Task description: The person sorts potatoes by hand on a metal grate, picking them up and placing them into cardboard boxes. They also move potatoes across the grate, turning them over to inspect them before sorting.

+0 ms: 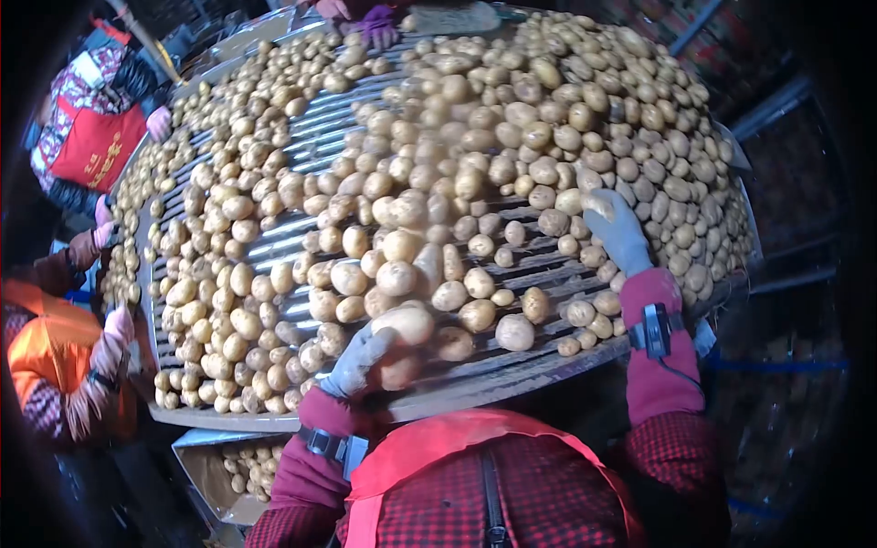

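My left hand (361,361), in a grey glove, grips a large potato (402,324) at the near edge of the roller conveyor (457,384). My right hand (617,233), also gloved, reaches over the rollers among the potatoes on the right; its fingers rest on a potato (594,203), and I cannot tell whether it grips it. Many yellow potatoes (475,164) cover the moving bars. Both wrists wear a dark strapped device over maroon cuffs.
Other people stand along the left side: one in an orange vest (46,356), one in a red apron (91,137), each with gloved hands at the belt. Another person's gloved hand (376,27) shows at the far end. A box of potatoes (242,466) sits below the belt.
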Available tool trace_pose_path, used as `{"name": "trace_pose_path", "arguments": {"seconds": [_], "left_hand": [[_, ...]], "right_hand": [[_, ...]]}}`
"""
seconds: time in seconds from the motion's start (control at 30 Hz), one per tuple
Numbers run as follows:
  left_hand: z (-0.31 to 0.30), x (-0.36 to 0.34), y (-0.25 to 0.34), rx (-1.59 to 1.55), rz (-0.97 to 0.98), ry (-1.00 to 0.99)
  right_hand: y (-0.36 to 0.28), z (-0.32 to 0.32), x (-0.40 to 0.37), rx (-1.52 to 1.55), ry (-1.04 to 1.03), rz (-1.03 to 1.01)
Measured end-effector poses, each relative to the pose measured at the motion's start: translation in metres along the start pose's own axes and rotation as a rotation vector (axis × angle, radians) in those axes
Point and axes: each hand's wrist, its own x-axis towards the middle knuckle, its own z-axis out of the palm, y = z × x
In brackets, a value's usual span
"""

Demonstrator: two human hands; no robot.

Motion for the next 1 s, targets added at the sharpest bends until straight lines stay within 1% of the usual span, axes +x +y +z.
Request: {"name": "trace_pose_path", "arguments": {"seconds": [0.07, 0.13, 0.17, 0.23, 0.27, 0.33, 0.37, 0.47, 0.5, 0.6, 0.63, 0.67, 0.7, 0.8, 0.83, 0.87, 0.93, 0.97, 1.0], "left_hand": [[-0.004, -0.002, -0.001, 0.039, 0.001, 0.023], [-0.008, -0.002, -0.002, 0.11, -0.008, 0.023], [-0.01, -0.001, -0.005, 0.08, -0.002, 0.029], [-0.015, -0.001, -0.007, 0.038, 0.006, -0.003], [-0.015, 0.0, -0.006, 0.016, 0.004, -0.019], [-0.012, -0.001, -0.004, -0.004, -0.016, -0.033], [-0.009, -0.002, 0.0, -0.011, -0.028, -0.039], [-0.006, -0.004, 0.005, -0.003, -0.047, -0.014], [-0.006, -0.002, 0.003, -0.002, -0.035, -0.005], [-0.009, 0.001, -0.002, 0.006, -0.011, 0.025], [-0.01, 0.0, -0.001, 0.014, -0.016, 0.038], [-0.011, -0.001, 0.001, 0.022, -0.02, 0.048], [-0.008, 0.001, -0.001, 0.029, 0.027, 0.08], [0.008, 0.0, 0.006, -0.077, 0.093, 0.156], [0.017, 0.0, 0.011, -0.123, 0.147, 0.146], [0.02, -0.001, 0.012, -0.133, 0.146, 0.225], [0.039, 0.012, 0.028, -0.079, 0.305, 0.144], [0.024, 0.019, 0.027, -0.001, 0.34, 0.183], [0.025, 0.027, 0.042, 0.073, 0.352, 0.19]], "right_hand": [[-0.017, 0.001, -0.002, 0.125, -0.149, 0.105], [-0.032, 0.004, -0.005, 0.371, -0.258, 0.224], [-0.068, -0.001, -0.021, 0.365, -0.204, 0.34], [-0.041, 0.013, -0.02, 0.27, -0.18, 0.089], [-0.039, 0.017, -0.02, 0.223, -0.169, -0.03], [-0.036, 0.022, -0.022, -0.267, -0.201, -0.172], [-0.049, 0.028, -0.035, -0.337, -0.188, -0.237], [-0.1, 0.053, -0.067, -0.321, -0.153, -0.173], [-0.093, 0.067, -0.073, -0.25, -0.136, -0.204], [-0.078, 0.081, -0.071, -0.176, -0.129, -0.36], [-0.076, 0.082, -0.072, -0.155, -0.148, -0.363], [-0.073, 0.082, -0.069, -0.182, -0.144, -0.431], [-0.073, 0.082, -0.065, -0.21, -0.138, -0.499], [-0.092, 0.061, -0.056, 0.316, -0.318, 0.02], [-0.088, 0.059, -0.058, 0.706, -0.409, 0.204], [-0.09, 0.059, -0.058, 0.781, -0.436, 0.187], [-0.098, 0.055, -0.063, 0.93, -0.478, 0.163], [-0.092, 0.059, -0.068, 0.423, -0.354, -0.403], [-0.08, 0.072, -0.069, 0.45, -0.355, -0.402]]}}
